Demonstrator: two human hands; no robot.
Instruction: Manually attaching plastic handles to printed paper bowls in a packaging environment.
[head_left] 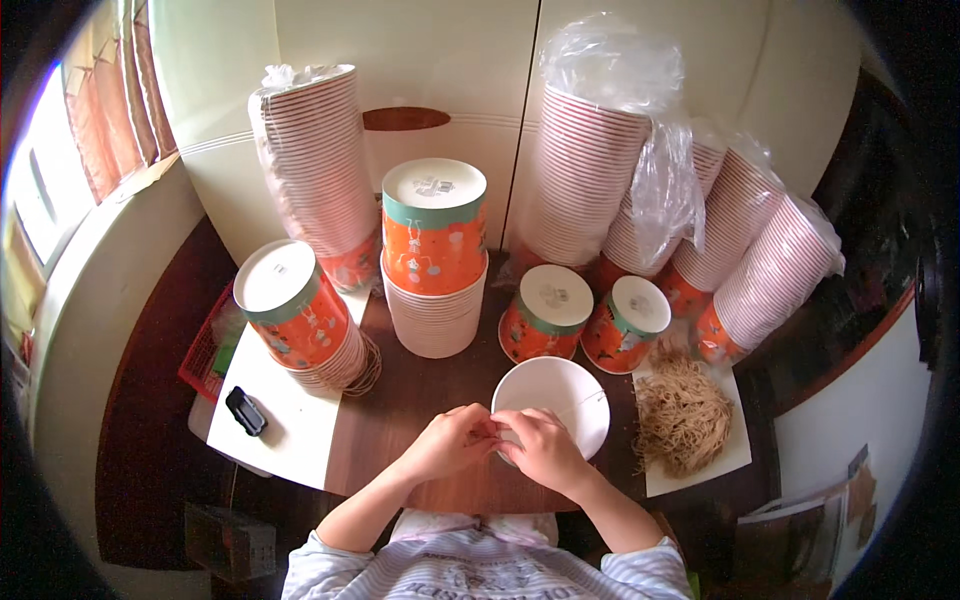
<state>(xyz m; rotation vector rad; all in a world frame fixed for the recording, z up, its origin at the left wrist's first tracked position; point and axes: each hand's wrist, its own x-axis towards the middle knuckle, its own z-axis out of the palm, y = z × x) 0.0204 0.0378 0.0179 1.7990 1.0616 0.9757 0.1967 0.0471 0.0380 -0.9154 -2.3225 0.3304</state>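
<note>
A white paper bucket (575, 395), its mouth facing up, stands near the table's front edge. At its left rim my two hands meet, fingertips pressed close together. My left hand (455, 440) is closed at the outside of the rim. Over the bucket's mouth reaches my right hand (545, 448), its fingers curled and pinched beside the left ones; whatever small thing lies between them is hidden. A thin strand of cord shows at the bucket's right inner wall. To the right, a heap of tan cords (685, 415) lies on a white sheet (710, 468).
Upside-down orange buckets stand behind: a left stack (290, 310), a taller middle stack (437, 240) and two shorter ones, one being this bucket (545, 315). Tall plastic-wrapped stacks (585, 170) line the back. A black case (246, 411) and red basket (205, 345) are left.
</note>
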